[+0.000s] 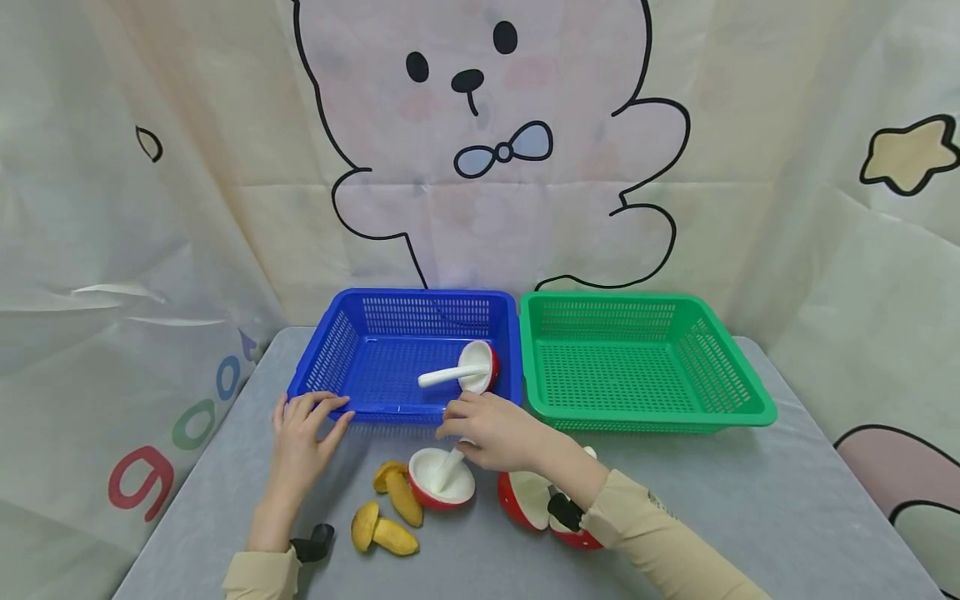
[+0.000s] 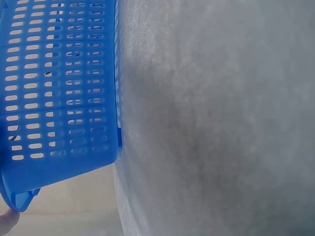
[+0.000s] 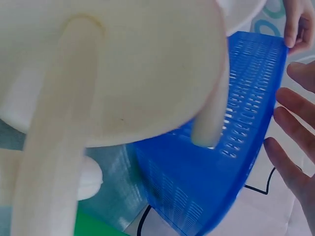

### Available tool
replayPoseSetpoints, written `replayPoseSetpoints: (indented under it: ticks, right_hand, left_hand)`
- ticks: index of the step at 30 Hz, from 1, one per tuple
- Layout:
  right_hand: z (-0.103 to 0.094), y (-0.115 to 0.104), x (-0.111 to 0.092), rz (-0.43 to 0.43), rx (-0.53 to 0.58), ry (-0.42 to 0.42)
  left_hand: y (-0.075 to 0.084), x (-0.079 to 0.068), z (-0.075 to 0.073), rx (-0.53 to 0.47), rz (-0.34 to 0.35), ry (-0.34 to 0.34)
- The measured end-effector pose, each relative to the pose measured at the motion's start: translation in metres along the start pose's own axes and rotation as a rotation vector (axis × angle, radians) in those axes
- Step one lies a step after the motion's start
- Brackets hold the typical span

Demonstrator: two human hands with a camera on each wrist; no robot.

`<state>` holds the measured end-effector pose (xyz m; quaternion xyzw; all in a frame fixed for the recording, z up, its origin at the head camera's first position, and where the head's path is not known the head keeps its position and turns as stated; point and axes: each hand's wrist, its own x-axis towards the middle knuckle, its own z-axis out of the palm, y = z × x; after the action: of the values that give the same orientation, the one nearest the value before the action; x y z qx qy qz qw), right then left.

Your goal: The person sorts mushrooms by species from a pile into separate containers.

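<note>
My left hand (image 1: 303,429) pinches the front left rim of the blue basket (image 1: 420,412), with the thumb beside the other fingertips. My right hand (image 1: 498,433) is over the basket's front right rim, its fingers (image 3: 288,120) apart and nothing between them. Inside the basket, near its right end, lies a red-capped toy mushroom (image 1: 476,367) with a white stem. Below my right hand a second red-capped mushroom (image 1: 431,475) lies on the table, stem up, its stem end partly hidden by the hand. Two yellow mushrooms (image 1: 386,536) lie beside it.
A green basket (image 1: 648,421) stands against the blue basket's right side. More red-capped mushrooms (image 1: 525,500) lie under my right forearm, partly covered by the sleeve and wrist camera. The grey table (image 1: 712,517) meets a printed cloth backdrop (image 1: 780,250).
</note>
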<state>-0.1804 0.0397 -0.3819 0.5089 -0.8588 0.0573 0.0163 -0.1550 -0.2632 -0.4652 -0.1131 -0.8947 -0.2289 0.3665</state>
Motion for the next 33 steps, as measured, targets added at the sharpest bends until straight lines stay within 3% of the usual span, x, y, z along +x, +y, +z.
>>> replayPoseSetpoints:
  ticks: [7,12,22,33]
  right_hand:
    - [0.008,-0.008,-0.002,-0.090,-0.142,0.026]
    - [0.017,-0.011,0.000,-0.128,-0.177,0.005]
    - [0.030,-0.012,0.002,-0.132,-0.199,-0.028]
    - [0.046,-0.012,0.004,-0.117,-0.254,-0.004]
  left_hand:
    - [-0.001,-0.001,0.000,-0.002,-0.002,-0.002]
    - [-0.001,-0.001,-0.001,-0.002,-0.002,0.000]
    - [-0.001,-0.001,-0.001,-0.007,-0.008,-0.011]
    - [0.001,-0.001,-0.001,-0.009,-0.007,-0.011]
